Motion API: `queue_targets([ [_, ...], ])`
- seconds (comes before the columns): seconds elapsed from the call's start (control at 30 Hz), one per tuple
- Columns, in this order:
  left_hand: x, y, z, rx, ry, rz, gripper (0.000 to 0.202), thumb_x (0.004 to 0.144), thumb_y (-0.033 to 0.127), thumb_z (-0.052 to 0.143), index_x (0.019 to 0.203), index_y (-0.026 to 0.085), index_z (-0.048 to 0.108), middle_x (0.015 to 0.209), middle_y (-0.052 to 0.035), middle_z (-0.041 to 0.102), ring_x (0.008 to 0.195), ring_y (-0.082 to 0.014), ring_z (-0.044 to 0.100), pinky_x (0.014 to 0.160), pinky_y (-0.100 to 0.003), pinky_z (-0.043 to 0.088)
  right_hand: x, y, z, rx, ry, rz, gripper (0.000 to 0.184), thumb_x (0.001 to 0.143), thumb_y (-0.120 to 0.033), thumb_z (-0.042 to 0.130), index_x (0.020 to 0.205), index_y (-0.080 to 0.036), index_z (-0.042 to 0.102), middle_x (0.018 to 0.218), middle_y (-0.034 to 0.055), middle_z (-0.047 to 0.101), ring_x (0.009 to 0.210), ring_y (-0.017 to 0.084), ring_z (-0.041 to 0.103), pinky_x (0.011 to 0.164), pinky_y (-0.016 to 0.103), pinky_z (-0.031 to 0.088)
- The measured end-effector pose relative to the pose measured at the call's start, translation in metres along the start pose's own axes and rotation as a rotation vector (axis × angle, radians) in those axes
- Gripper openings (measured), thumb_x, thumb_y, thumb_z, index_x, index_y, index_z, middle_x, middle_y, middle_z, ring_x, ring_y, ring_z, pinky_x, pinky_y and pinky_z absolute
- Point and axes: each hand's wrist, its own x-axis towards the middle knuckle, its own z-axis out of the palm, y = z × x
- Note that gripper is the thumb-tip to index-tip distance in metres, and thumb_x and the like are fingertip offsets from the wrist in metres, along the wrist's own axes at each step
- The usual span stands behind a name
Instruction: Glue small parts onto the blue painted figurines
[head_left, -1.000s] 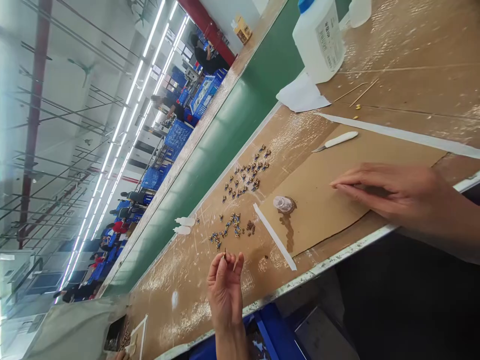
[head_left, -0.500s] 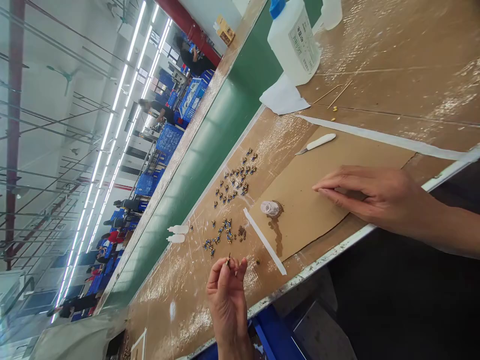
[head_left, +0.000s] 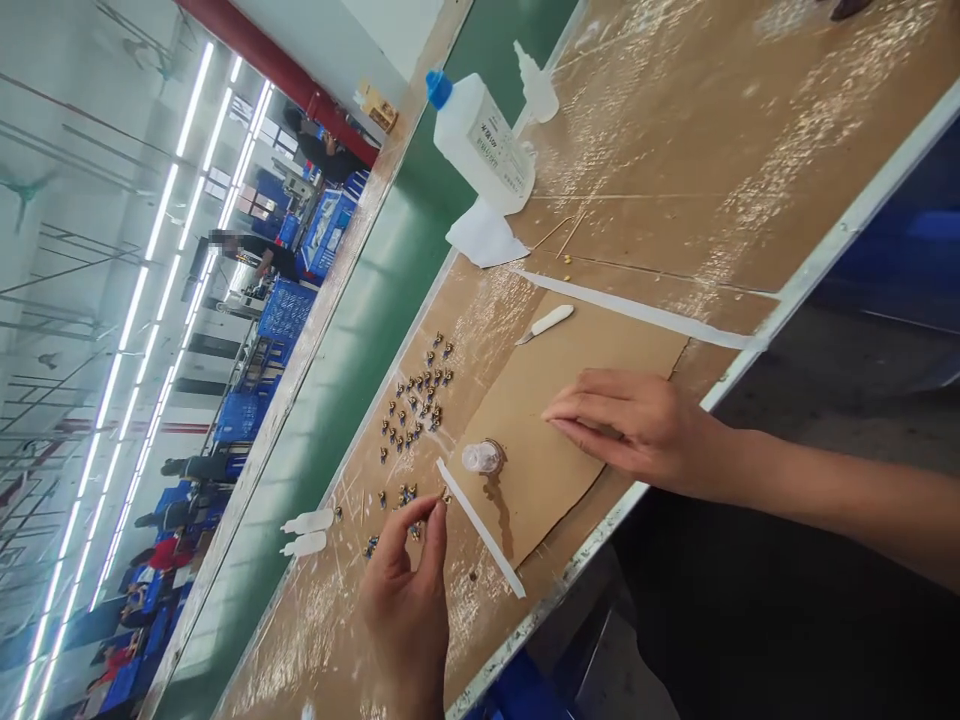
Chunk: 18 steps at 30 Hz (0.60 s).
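Between the thumb and forefinger of my left hand is a tiny brass-coloured piece, mostly covered by the fingertips. It is held above the bench by a white tape strip. My right hand hovers over the brown cardboard sheet, its thumb and fingers pinched together; whatever they may hold is hidden. A small clear container stands on the cardboard between both hands, with a wet streak beside it. Several small blue-and-gold parts lie spread beyond it, and others are partly behind my left hand.
A white-handled knife lies on the cardboard. Farther back stand a large blue-capped bottle and a smaller dropper bottle, with white paper alongside. Two small white bottles lie at the left. A green divider borders the bench.
The view has swung to the right. My left hand has come nearer the clear container and turned, with the small piece still pinched. My right hand stays pinched, slightly closer to the container.
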Motion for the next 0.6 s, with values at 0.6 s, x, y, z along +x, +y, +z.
queue_targets([
  [0.6, 0.047, 0.021, 0.028, 0.314, -0.216, 0.588, 0.01, 0.081, 0.026, 0.061, 0.087, 0.022, 0.067, 0.086, -0.0023, 0.068, 0.08, -0.0165, 0.062, 0.076, -0.028, 0.044, 0.002, 0.0, -0.002, -0.001, 0.038, 0.008, 0.015, 0.09, -0.016, 0.048, 0.089, -0.012, 0.063, 0.078, 0.0076, 0.061, 0.075, 0.015, 0.057, 0.073, 0.029, 0.045],
])
